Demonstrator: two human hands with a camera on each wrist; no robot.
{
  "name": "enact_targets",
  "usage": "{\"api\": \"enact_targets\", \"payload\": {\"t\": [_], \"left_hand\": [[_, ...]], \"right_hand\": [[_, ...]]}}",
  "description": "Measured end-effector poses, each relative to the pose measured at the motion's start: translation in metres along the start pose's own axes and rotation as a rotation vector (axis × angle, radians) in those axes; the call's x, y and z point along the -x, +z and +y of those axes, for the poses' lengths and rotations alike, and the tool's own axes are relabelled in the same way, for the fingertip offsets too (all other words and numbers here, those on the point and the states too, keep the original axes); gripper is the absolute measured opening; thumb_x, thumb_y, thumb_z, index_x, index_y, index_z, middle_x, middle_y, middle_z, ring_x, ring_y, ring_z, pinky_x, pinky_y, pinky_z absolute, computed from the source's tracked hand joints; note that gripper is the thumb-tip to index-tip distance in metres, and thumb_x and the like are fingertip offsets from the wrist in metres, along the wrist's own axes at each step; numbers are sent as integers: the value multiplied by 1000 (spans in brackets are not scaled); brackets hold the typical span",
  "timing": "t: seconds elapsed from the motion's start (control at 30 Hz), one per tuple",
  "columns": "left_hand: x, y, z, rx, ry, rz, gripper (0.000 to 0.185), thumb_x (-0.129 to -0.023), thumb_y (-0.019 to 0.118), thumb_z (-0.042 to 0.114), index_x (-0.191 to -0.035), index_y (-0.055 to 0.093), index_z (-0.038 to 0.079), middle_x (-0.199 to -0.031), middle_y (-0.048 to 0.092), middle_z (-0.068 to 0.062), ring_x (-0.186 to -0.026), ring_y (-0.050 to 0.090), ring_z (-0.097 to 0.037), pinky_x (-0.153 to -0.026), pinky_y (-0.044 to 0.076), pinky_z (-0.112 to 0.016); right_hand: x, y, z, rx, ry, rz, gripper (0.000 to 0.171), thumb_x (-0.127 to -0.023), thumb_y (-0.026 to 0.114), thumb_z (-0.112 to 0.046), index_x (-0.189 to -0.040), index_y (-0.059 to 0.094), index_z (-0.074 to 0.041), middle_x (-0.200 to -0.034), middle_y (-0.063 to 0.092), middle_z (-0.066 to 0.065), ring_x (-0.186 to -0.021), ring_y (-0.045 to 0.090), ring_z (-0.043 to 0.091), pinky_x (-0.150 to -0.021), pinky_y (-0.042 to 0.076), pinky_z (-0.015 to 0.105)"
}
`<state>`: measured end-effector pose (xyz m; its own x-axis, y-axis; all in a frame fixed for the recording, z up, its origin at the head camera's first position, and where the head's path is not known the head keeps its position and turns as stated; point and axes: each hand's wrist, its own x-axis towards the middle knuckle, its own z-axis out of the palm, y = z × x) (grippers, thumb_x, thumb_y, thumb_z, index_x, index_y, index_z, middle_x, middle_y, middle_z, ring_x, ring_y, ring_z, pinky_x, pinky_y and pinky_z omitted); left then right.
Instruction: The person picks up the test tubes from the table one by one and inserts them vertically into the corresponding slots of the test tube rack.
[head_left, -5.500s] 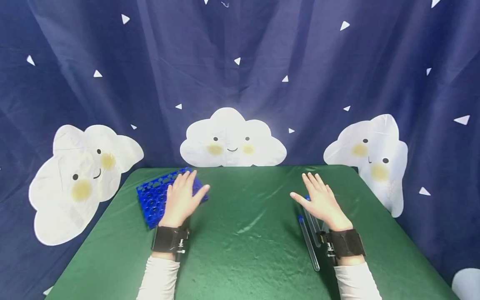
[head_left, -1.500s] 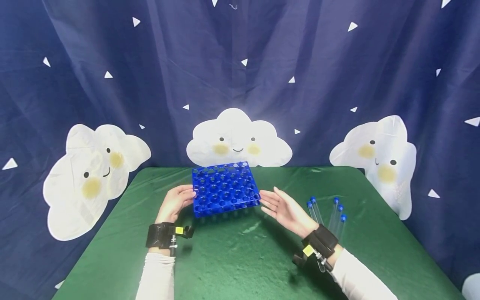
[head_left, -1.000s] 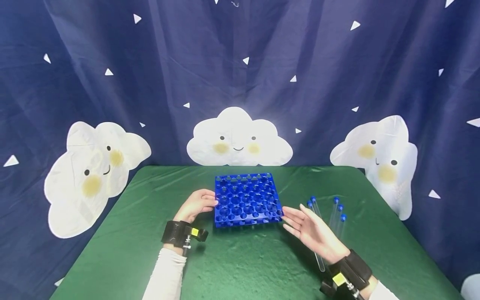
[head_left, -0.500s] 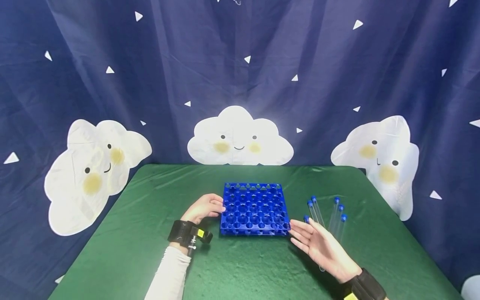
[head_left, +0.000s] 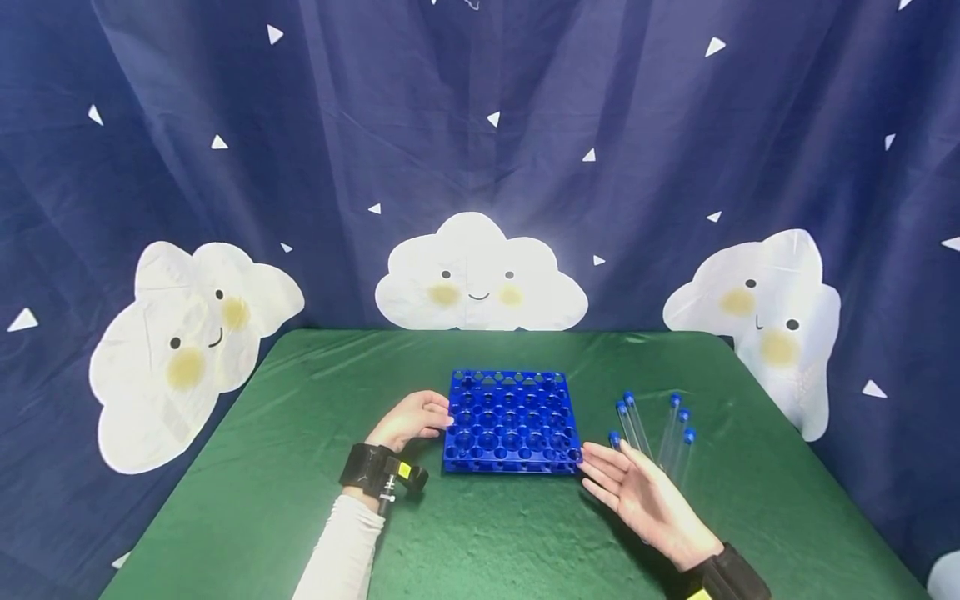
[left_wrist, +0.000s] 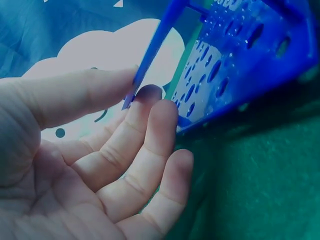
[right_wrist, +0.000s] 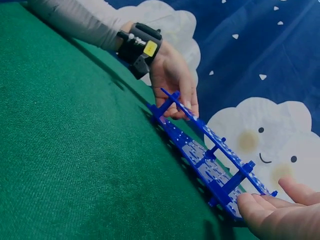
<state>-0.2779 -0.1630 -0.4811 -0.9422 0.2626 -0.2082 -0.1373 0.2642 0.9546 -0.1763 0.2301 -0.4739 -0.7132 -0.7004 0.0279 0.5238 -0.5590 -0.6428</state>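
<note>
A blue test tube rack (head_left: 512, 423) with two perforated plates sits on the green table, its holes without tubes. My left hand (head_left: 411, 421) pinches the rack's left edge; in the left wrist view its thumb (left_wrist: 95, 90) lies on one side of the top plate and the index finger on the other. At the near right corner, the extended fingers of my right hand (head_left: 648, 504) touch the rack, palm turned inward and thumb held apart. The right wrist view shows those fingers (right_wrist: 255, 212) by the rack's end.
Several clear test tubes with blue caps (head_left: 628, 397) lie right of the rack, partly hidden behind my right hand. Farther right is another group of capped tubes (head_left: 683, 415). A dark blue curtain (head_left: 480, 167) with clouds hangs behind the table (head_left: 337, 358).
The rack has come from the left side to the table's middle, between both hands, and now stands level on the table. Over the last half second it has barely moved.
</note>
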Motion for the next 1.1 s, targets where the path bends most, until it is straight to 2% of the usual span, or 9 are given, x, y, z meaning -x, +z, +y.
{"api": "enact_targets", "payload": {"t": [0.23, 0.4, 0.53, 0.67, 0.77, 0.9, 1.0, 1.1], "left_hand": [[3, -4, -6, -36, 6, -11, 44, -88, 68, 12, -126, 52, -5, -113, 67, -20, -95, 68, -21, -86, 58, -41], [10, -5, -7, -39, -11, -24, 45, -91, 65, 16, -128, 52, -6, -107, 70, -17, -87, 69, -18, -81, 60, -35], [21, -2, -7, 24, -24, -71, 44, -93, 63, 18, -128, 51, -8, -97, 68, -11, -79, 67, -14, -74, 59, -29], [36, 2, -10, 122, -49, -108, 45, -95, 61, 19, -128, 49, -9, -92, 65, -7, -76, 65, -14, -71, 60, -29], [47, 7, -14, 179, -56, -112, 46, -96, 61, 18, -129, 47, -10, -93, 65, -7, -76, 66, -13, -72, 60, -29], [58, 17, -20, 252, -55, -120, 45, -95, 61, 16, -128, 46, -11, -95, 67, -9, -77, 67, -13, -74, 61, -30], [61, 25, -25, 297, -60, -137, 39, -95, 61, 15, -122, 50, -11, -93, 68, -7, -76, 68, -12, -75, 61, -29], [62, 30, -31, 336, -66, -140, 32, -95, 61, 13, -116, 53, -9, -89, 68, -4, -74, 67, -11, -73, 60, -27]], "right_hand": [[-1, -4, -1, -9, 17, 33, 54, -108, 16, -36, -137, 51, -6, -146, 50, 8, -140, 42, 19, -123, 23, 35], [-3, -1, -5, 11, 37, 75, 53, -108, 20, -37, -136, 50, -4, -142, 52, 9, -138, 45, 21, -122, 27, 35], [-3, 2, -14, 62, 21, 97, 52, -108, 20, -35, -133, 53, -4, -136, 58, 8, -132, 51, 19, -119, 34, 33], [-1, 6, -28, 181, -58, 136, 49, -108, 20, -32, -128, 58, -8, -131, 63, 4, -126, 56, 16, -114, 41, 30], [-1, 10, -40, 385, -157, 228, 41, -108, 26, -31, -125, 58, -12, -123, 67, 1, -119, 61, 13, -106, 48, 29], [-4, 12, -57, 820, -219, 449, 39, -107, 35, -34, -130, 50, -7, -112, 67, 0, -105, 66, 10, -92, 56, 27], [-7, 11, -68, 1128, -141, 591, 50, -104, 43, -37, -133, 46, 4, -108, 65, 9, -93, 66, 13, -81, 58, 26], [-12, 8, -74, 1385, 11, 644, 51, -101, 52, -36, -128, 52, 8, -101, 65, 17, -82, 64, 18, -70, 58, 28]]}}
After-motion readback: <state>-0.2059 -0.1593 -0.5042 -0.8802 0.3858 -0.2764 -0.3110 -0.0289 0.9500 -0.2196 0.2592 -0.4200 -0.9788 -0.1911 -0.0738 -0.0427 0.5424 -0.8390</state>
